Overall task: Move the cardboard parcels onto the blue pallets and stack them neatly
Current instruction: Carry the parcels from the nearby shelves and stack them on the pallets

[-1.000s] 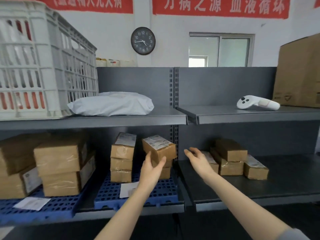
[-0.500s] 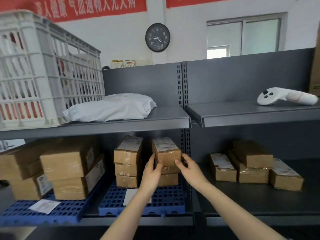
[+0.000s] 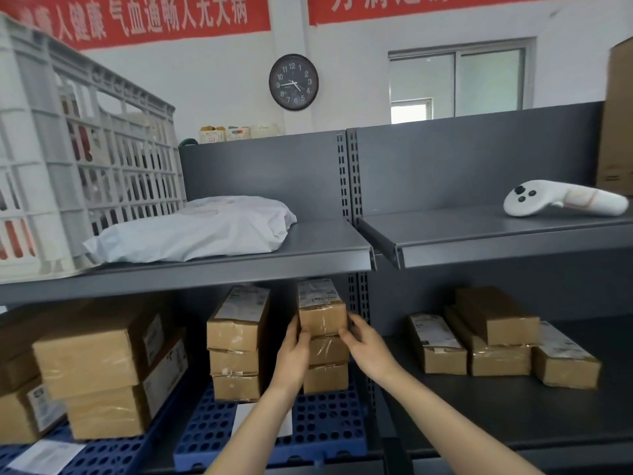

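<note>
Both hands are clamped on the small brown cardboard parcel (image 3: pixel 321 317) with the white label. It sits on top of the right-hand stack of three on the blue perforated plastic pallet (image 3: pixel 329 430), middle of the lower shelf. The left hand (image 3: pixel 294 351) holds its left side, and the right hand (image 3: pixel 363 341) pinches the lower right corner. It looks light and stiff to me, but that shiny tape is probably slick, so I'd squeeze the two long side faces rather than the taped front. A few more brown taped parcels (image 3: pixel 496 315) sit on the dark grey metal shelf (image 3: pixel 513 416) to the right.
</note>
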A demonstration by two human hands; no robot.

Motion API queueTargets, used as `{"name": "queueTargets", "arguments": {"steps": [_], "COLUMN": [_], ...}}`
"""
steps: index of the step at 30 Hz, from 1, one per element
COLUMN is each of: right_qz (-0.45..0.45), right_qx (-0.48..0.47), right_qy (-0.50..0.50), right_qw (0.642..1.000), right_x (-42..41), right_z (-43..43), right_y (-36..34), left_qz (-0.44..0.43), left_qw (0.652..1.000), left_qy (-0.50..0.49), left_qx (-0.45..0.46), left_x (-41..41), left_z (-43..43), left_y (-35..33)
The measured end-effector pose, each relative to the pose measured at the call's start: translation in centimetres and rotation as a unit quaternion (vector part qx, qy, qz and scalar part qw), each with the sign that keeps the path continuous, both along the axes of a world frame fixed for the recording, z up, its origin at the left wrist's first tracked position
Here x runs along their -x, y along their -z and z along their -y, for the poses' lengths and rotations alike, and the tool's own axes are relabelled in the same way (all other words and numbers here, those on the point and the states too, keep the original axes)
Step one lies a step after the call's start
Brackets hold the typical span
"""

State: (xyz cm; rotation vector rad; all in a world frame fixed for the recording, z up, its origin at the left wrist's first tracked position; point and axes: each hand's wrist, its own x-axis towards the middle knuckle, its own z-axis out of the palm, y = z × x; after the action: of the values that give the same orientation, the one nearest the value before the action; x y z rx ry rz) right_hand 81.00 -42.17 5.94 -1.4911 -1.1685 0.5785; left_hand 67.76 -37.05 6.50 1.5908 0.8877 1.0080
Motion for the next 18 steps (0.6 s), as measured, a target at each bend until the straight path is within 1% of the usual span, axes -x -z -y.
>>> {"name": "queueTargets", "arguments": {"steps": [4,9,12,16,18], "right_qz": [-0.026,-0.053,-0.054,-0.051,-0.051], "right_qx": [0.04,0.109,0.116,0.105,0.1], "right_qy": [-0.036,-0.05,-0.056,-0.062,-0.067], "right_qw": [0.998,0.991,0.99,0.991,0.991], "right_x": [-0.3,0.0,1.0,2.2,2.8], "right_z": [0.3,1.2,1.2,1.3,1.3], "right_y": [-0.1,0.6,1.6,1.9,1.8], "left_qz": [0.011,0.001,-0.007,-0.01,-0.01], "left_qw": [0.999,0.996,0.994,0.996,0.995], "left_qy": [0.03,0.05,0.05,0.039,0.037], "left_qx": [0.013,0.07,0.093,0.078,0.087], "left_x": [0.3,0.1,-0.2,0.0,0.3], "left_z": [-0.5,-1.3,-1.3,-1.6,-1.8], "left_y": [0.1,1.1,1.6,1.7,1.9]}}
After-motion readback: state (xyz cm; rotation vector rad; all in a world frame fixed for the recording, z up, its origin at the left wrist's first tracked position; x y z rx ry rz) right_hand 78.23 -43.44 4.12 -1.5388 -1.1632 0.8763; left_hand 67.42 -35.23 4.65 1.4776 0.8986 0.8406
